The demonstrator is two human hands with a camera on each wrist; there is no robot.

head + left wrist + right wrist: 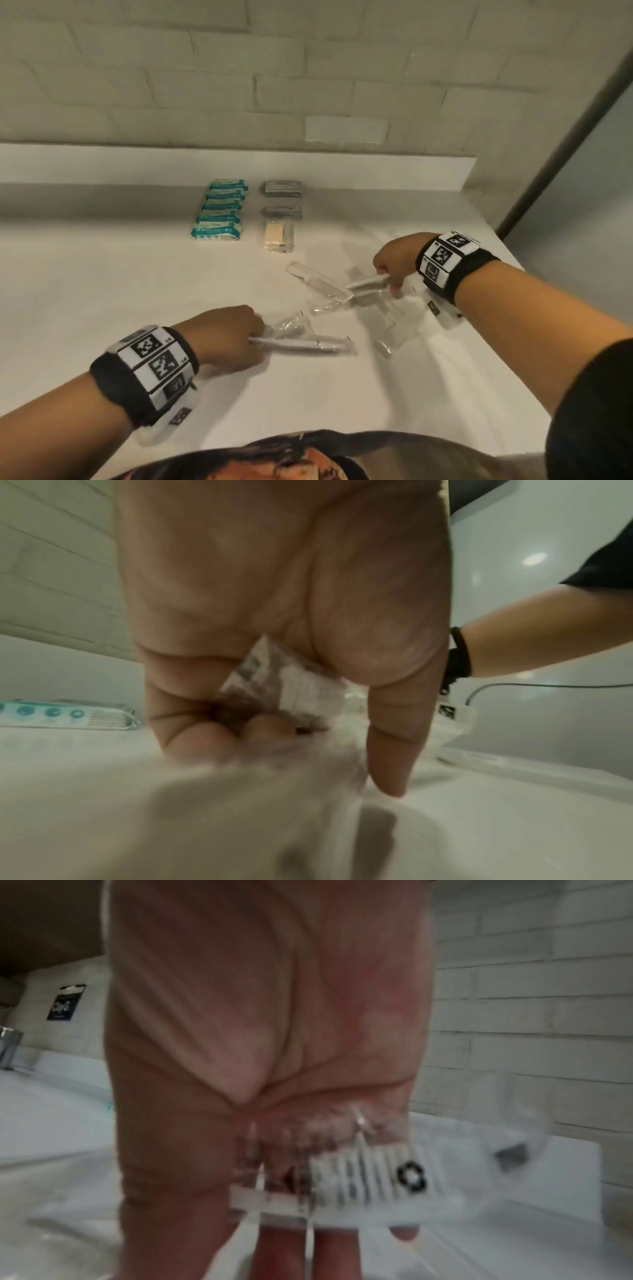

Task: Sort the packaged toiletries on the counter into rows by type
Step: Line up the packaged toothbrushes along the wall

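1. Toward the surface's [102, 291] far edge we have teal-and-white wipe packets [219, 212] rowed, with grey sachets [283, 198] alongside.
2. Our left hand [222, 337] grips a clear-wrapped white toothbrush [301, 344]; our right hand [394, 262] pinches another wrapped toothbrush [364, 284].
3. Loose clear-wrapped pieces [390, 329] near the right edge remain unsorted.

A pale painted brick wall [212, 68] rises at the far side, with a white rectangular plate [346, 129] fixed on it toward the right. A white raised ledge [239, 164] runs along its foot. At the far right a dark grey slanted frame [561, 137] borders a pale panel. In the right wrist view a dark blue sign [65, 1003] hangs on the left wall above a grey metal container [10, 1049]. The left wrist view shows a thin grey cable [548, 685] at right.
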